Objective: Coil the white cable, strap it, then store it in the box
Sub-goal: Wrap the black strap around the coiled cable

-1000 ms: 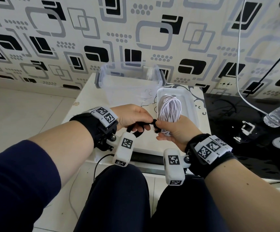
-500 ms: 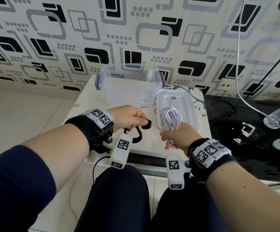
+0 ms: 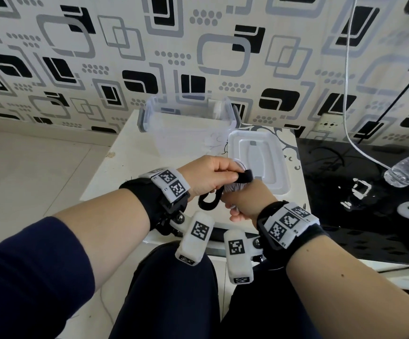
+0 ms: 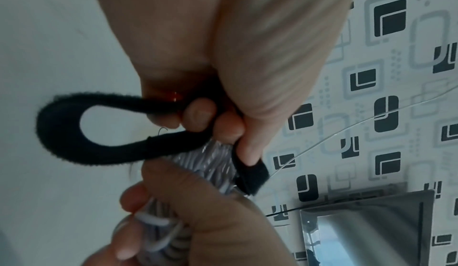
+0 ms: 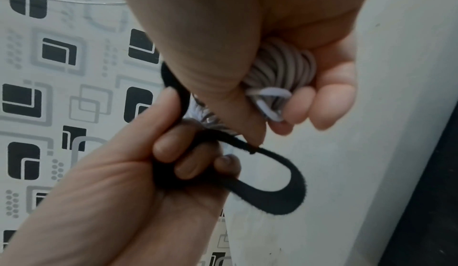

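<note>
Head view shows the right hand (image 3: 245, 201) clutching the soft, springy white cable (image 5: 280, 68) coil mid-bundle; the left hand (image 3: 213, 177) pinches the limp black strap (image 4: 74, 133).

We find both forearms raised over the lap and converging at centre, each wrist banded with a tagged cuff. The left hand (image 3: 212, 176) sits knuckles-up, fingers curled, thumb and forefinger pinching the black strap (image 4: 74, 143) — its free loop hangs below the fist. The right hand (image 3: 247, 200) lies just beneath and touching, fingers wrapped round the coiled white cable (image 5: 280, 68) — thumb pressed against the strap.
</note>
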